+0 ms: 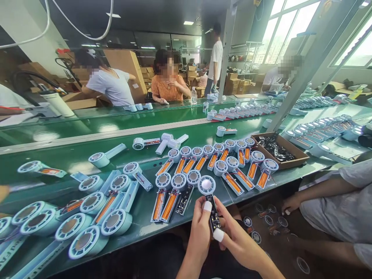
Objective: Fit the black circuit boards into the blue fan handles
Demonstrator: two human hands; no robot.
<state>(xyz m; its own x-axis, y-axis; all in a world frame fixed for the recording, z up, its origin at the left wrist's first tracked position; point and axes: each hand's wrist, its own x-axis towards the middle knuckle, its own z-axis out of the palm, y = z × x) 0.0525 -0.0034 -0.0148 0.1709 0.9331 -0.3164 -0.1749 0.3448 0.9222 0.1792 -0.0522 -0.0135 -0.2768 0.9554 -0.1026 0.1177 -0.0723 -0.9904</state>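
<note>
Between my two hands is a light-blue handheld fan [207, 185], its round head pointing away from me and a black circuit board [214, 217] showing along its handle. My left hand [201, 224] grips the handle from the left, with a white cover on the thumb. From the right, my right hand [232, 236] closes on the lower handle, its white-covered thumb at the board's lower end. Just left of them lies another fan with a black circuit board [184, 199]. Beside it are fans with orange batteries [171, 205] in open handles.
Many similar fan bodies [93, 203] crowd the left bench. A cardboard box [290, 162] of small black parts stands at the right. Behind runs a green conveyor [122, 133]. A co-worker's arm [293, 203] is close on my right; other people sit across the line.
</note>
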